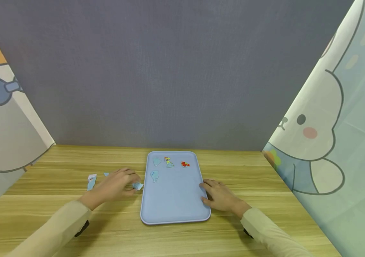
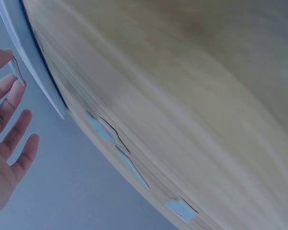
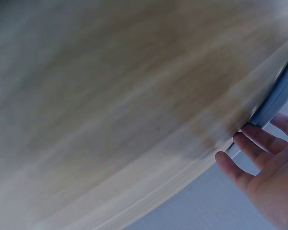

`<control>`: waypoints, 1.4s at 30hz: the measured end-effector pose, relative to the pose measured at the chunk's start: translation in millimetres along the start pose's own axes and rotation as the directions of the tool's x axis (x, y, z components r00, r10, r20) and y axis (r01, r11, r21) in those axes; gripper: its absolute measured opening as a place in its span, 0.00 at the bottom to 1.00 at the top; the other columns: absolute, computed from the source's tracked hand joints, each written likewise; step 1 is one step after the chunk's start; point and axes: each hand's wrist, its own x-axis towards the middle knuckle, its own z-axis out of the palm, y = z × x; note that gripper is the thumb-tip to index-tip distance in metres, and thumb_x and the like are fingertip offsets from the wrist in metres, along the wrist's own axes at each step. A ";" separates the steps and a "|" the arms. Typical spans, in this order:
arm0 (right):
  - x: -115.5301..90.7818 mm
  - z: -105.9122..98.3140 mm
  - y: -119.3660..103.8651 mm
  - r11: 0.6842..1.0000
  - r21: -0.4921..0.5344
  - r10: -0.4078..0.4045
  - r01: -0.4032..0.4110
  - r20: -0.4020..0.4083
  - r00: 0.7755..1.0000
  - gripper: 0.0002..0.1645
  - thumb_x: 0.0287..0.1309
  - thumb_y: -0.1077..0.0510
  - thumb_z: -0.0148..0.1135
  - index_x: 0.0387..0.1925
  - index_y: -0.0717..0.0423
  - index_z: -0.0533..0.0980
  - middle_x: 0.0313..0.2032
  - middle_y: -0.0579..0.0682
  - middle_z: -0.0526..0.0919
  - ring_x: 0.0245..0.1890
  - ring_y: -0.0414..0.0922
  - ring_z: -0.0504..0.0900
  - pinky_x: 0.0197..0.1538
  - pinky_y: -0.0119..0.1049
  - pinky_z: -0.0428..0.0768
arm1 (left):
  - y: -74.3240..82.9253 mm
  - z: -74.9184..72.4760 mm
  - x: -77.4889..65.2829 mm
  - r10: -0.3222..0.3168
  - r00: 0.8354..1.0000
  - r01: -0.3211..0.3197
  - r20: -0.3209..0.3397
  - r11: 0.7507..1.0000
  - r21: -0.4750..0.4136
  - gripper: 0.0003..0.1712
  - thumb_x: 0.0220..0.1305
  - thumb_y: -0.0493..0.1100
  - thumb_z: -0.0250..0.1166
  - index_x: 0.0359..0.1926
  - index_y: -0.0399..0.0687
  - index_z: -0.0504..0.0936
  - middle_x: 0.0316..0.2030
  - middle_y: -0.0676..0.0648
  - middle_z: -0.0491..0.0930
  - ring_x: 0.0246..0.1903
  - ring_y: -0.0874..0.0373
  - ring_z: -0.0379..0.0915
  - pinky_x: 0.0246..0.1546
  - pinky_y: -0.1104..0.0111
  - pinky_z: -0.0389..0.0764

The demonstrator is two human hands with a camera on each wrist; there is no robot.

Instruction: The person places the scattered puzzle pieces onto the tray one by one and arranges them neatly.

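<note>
A small light-blue jigsaw puzzle piece (image 1: pixel 138 186) is pinched between the thumb and fingertips of my left hand (image 1: pixel 118 184), beside the tray's left rim. The left wrist view shows the same puzzle piece (image 2: pixel 17 71) nearly edge-on, the other fingers spread. My right hand (image 1: pixel 219 195) rests at the right rim of the pale blue tray (image 1: pixel 176 200), its fingers extended and touching the edge. Several irregular pieces lie toward the tray's far end: a red one (image 1: pixel 185 164), a multicoloured one (image 1: pixel 169 163) and light-blue ones, including a lower-left one (image 1: pixel 154 175).
Left of the tray, a light-blue piece (image 1: pixel 91 181) lies on the wooden table (image 1: pixel 234 235), with another blue piece (image 1: pixel 106 174) partly behind my left hand. A grey panel (image 1: pixel 160 78) stands behind the table, and printed cloth hangs on both sides.
</note>
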 end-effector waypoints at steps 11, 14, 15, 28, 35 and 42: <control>0.4 -0.6 -0.5 1.000 -0.005 -0.007 0.007 -0.010 1.000 0.29 0.59 0.45 0.53 0.58 0.55 0.68 0.60 0.57 0.68 0.61 0.55 0.67 0.56 0.59 0.68 | 11.2 7.5 19.3 -0.025 1.000 0.025 0.014 1.000 -0.001 0.17 0.49 0.47 0.69 0.41 0.47 0.82 0.41 0.50 0.81 0.45 0.50 0.75 0.49 0.49 0.74; 0.5 -0.6 -0.4 1.000 -0.007 -0.009 0.009 -0.009 1.000 0.29 0.59 0.45 0.53 0.58 0.55 0.69 0.60 0.57 0.68 0.61 0.55 0.67 0.56 0.59 0.68 | 13.3 10.7 24.0 -0.036 0.999 0.037 0.029 0.999 -0.016 0.16 0.50 0.47 0.68 0.41 0.48 0.81 0.42 0.50 0.81 0.46 0.49 0.74 0.50 0.49 0.73; 0.4 -0.6 -0.4 1.000 -0.007 -0.011 0.011 -0.010 1.000 0.29 0.59 0.45 0.53 0.58 0.55 0.69 0.60 0.57 0.68 0.60 0.55 0.67 0.56 0.59 0.68 | 13.8 11.9 25.7 -0.041 0.999 0.042 0.034 0.999 -0.021 0.16 0.50 0.47 0.68 0.41 0.48 0.81 0.42 0.50 0.81 0.46 0.50 0.74 0.50 0.49 0.73; -0.7 -0.5 -0.9 1.000 -0.006 0.002 -0.002 0.003 1.000 0.30 0.59 0.44 0.53 0.58 0.55 0.68 0.61 0.57 0.68 0.61 0.54 0.67 0.57 0.58 0.68 | 22.2 29.2 52.9 0.002 1.000 -0.002 0.007 1.000 0.012 0.14 0.48 0.49 0.69 0.37 0.52 0.81 0.35 0.55 0.80 0.39 0.57 0.72 0.49 0.56 0.74; -0.4 -2.2 -2.0 1.000 -0.003 0.002 -0.002 0.001 1.000 0.29 0.59 0.45 0.53 0.58 0.55 0.68 0.60 0.57 0.68 0.60 0.55 0.67 0.56 0.58 0.68 | 23.5 41.9 69.6 -0.010 0.999 0.008 0.043 0.999 0.051 0.13 0.48 0.50 0.68 0.36 0.53 0.81 0.30 0.58 0.77 0.34 0.61 0.67 0.38 0.65 0.73; -0.2 -1.8 -2.1 1.000 -0.005 -0.002 0.002 -0.007 1.000 0.29 0.59 0.45 0.53 0.58 0.56 0.68 0.60 0.57 0.68 0.60 0.55 0.67 0.56 0.58 0.69 | 30.3 44.1 83.9 -0.026 0.998 0.025 0.055 0.999 0.022 0.14 0.47 0.48 0.69 0.37 0.51 0.81 0.31 0.55 0.78 0.36 0.58 0.68 0.39 0.60 0.73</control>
